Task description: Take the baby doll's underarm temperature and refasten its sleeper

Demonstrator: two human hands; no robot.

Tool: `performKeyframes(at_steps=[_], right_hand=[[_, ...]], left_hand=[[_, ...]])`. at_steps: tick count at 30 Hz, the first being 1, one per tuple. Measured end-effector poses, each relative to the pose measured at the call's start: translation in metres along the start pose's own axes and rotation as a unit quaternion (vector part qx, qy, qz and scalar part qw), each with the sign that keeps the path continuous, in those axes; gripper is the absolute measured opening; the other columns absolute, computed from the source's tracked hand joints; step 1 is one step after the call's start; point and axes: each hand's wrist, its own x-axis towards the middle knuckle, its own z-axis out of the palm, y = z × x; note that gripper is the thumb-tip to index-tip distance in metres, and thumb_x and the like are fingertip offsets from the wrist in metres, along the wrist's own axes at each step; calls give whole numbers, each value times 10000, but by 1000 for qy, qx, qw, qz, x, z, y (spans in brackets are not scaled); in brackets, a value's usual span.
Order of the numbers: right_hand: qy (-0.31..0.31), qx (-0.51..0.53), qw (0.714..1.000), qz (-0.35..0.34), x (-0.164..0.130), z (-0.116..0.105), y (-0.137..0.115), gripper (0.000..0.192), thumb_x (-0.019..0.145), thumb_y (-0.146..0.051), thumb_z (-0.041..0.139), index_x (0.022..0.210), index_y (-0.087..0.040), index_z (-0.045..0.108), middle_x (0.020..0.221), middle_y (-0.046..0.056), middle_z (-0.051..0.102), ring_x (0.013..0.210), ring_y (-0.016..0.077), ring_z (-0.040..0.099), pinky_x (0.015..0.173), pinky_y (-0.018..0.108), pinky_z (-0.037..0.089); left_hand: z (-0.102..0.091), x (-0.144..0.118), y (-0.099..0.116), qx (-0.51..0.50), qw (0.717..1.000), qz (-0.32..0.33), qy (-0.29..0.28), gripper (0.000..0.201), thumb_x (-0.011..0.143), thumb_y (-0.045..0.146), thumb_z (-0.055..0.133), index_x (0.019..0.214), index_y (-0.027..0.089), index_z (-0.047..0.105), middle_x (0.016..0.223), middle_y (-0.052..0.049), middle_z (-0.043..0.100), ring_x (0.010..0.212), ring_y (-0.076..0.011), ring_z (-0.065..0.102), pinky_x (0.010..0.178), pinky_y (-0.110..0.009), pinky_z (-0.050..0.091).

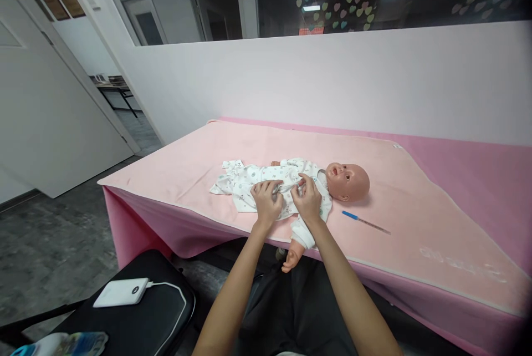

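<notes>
Head view shows your left hand (266, 199) and your right hand (306, 197) both down on the chest of a baby doll (328, 181), fingers curled and pinching the front of its white printed romper (249, 181) where the two edges meet. Each hand grips cloth; I cannot tell whether a snap or tie sits between the fingertips. The doll lies on its back near the front edge of the pink padded table (415, 189), head to your right, one bare hand (291, 259) hanging over the edge. That overhang is your risk: I judge that a firm tug toward you could slide the doll off the pad, since nothing braces it. Pulling the thin cloth unevenly could also skew the closure or bunch the garment. A blue-capped thermometer (364, 222) lies just beside the doll's head, near enough for your right forearm to knock it. The romper looks soft, loose and wrinkled, legs flattened out to your left.
</notes>
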Motion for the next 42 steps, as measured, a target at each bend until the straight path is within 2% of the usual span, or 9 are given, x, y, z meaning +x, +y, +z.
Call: performKeyframes(at_steps=[4,7,9,12,16,21,25,32,42], right_hand=[[-16,3,998,-60,-1,-3,-3,258,855,-200,410,1076,-169,539,910,62,627,734,136,596,604,224,437],[-105,-15,982,-154,-2,-3,-8,228,894,-205,386,1030,-192,568,1016,57,628,864,134,605,657,210,429],[-157,-49,968,-187,-1,-3,-11,225,916,-227,373,989,-205,585,1010,39,630,853,124,602,631,205,406],[-189,-111,960,-172,-1,-1,-14,246,930,-272,360,1040,-206,569,960,36,622,788,124,592,563,217,365],[-205,-145,955,-156,0,-1,-17,251,911,-277,381,1082,-198,546,964,53,583,747,131,569,517,224,333],[-178,-129,962,-165,-1,-2,-16,210,904,-265,381,913,-174,571,936,62,567,709,128,547,518,230,339],[-164,-98,966,-171,-1,-1,-15,234,937,-246,328,939,-182,552,946,59,590,786,125,561,566,216,366],[-187,-147,962,-137,1,2,-14,210,938,-268,360,899,-192,553,862,39,608,745,136,565,550,229,360],[-173,-94,976,-93,1,5,-11,186,924,-268,407,906,-199,580,872,33,628,783,134,589,641,220,414]], left_hand=[[2,-2,1,-13,1000,-1,-9,293,773,144,472,1016,253,596,980,-9,639,969,-197,505,926,-373,284],[4,-1,-2,-30,999,-27,16,257,828,169,436,1023,237,589,989,-14,649,955,-186,522,917,-366,296],[4,0,-5,-37,997,-48,38,241,854,190,417,1016,230,591,999,-19,652,957,-185,527,918,-363,299],[3,1,-8,-37,996,-65,52,223,862,198,414,952,234,616,961,-16,661,950,-187,534,905,-359,307],[1,1,-8,-22,997,-66,30,231,848,180,421,885,241,641,923,-12,668,941,-192,537,889,-362,306],[0,1,-4,2,998,-65,27,223,845,190,420,860,240,637,910,-15,665,942,-199,525,887,-372,299],[0,0,-3,20,998,-56,9,178,837,230,447,823,228,624,901,-28,651,954,-214,503,896,-384,284],[3,0,-3,68,997,-27,-15,177,781,217,506,913,245,620,888,-31,620,939,-229,472,901,-400,259],[2,0,-5,94,995,0,-21,214,811,297,511,972,259,646,921,-56,596,952,-241,469,901,-411,261]])
